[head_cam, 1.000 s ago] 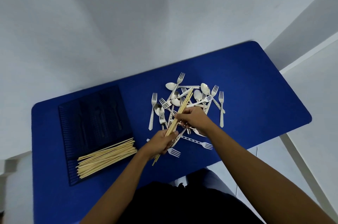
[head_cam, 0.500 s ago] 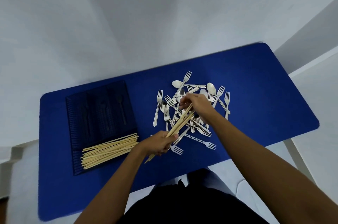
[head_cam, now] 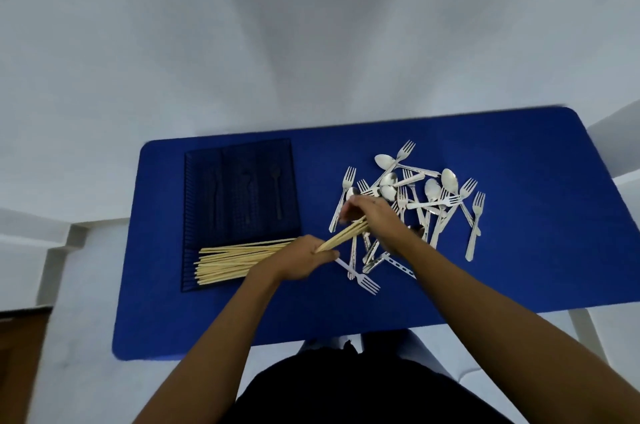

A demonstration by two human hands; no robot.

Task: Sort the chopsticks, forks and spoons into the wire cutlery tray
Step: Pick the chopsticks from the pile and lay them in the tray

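With left hand [head_cam: 304,259] and right hand [head_cam: 375,215], both closed, gripping one chopstick bundle [head_cam: 343,236] just right of the wire cutlery tray [head_cam: 239,146].

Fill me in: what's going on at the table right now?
A person is sorting cutlery with bare hands. The left hand grips the near end of a bundle of chopsticks, and the right hand pinches its far end, just over the heap of forks and spoons on the blue table. A stack of chopsticks already lies in the near compartment of the wire cutlery tray. The forks and spoons are not yet sorted.
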